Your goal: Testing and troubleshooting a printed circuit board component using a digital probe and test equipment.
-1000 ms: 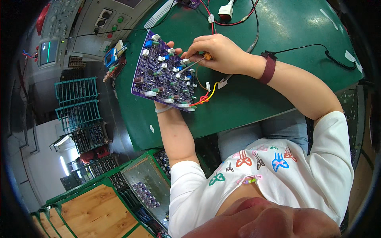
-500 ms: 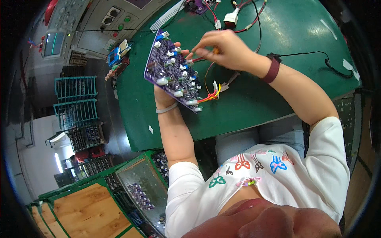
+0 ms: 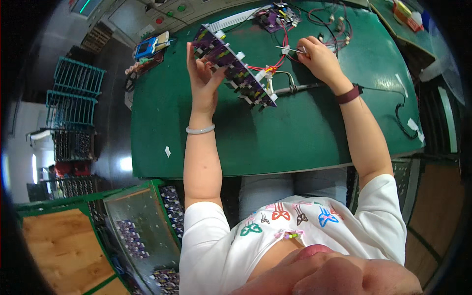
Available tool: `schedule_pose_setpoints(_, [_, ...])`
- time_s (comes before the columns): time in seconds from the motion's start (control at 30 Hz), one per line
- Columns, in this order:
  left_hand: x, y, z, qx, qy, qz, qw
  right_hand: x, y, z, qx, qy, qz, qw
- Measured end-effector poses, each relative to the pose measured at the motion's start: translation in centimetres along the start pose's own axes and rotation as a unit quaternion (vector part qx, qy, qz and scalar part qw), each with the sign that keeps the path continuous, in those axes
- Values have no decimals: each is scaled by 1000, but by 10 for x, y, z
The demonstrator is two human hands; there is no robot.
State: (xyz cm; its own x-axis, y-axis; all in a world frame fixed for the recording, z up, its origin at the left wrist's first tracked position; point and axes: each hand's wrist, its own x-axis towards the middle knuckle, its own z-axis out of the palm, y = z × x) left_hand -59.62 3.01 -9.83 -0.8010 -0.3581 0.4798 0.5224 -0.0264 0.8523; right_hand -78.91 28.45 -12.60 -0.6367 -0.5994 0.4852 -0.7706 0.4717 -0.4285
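Fingers and thumb of the left hand (image 3: 202, 83) grip a populated purple circuit board (image 3: 235, 65), tilted steeply over the green tabletop (image 3: 162, 118). Red and yellow wires (image 3: 270, 70) meet its right side. Well apart from it, the right hand (image 3: 318, 58) pinches a slim screwdriver (image 3: 291, 49), shaft pointing left; another purple circuit board (image 3: 268, 20) lies near the table's far edge.

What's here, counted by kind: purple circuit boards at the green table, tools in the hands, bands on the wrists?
Circuit boards: 2 (held board in the left hand; far board on the green table)
Tools: 1 (thin tool in the right hand)
Wrist bands: 2 (pale bangle; dark red strap)
Total: 5
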Motion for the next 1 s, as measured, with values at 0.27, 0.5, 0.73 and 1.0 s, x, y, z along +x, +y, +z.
schedule_pose_setpoints(0.27, [2, 4, 12, 45, 19, 23, 999, -8, -26, -17, 21, 80, -12, 997])
schedule_pose_setpoints(0.5, [4, 12, 22, 52, 11, 74, 996, -40, -110, -20, 101, 226, -247, 937])
schedule_pose_setpoints(0.73, [4, 8, 21, 30, 2, 72, 997, -43, -125, -10, 36, 165, -289, 942])
schedule_pose_setpoints(1.0, [3, 10, 21, 72, 7, 86, 994, -41, -126, -6, 72, 190, -286, 936])
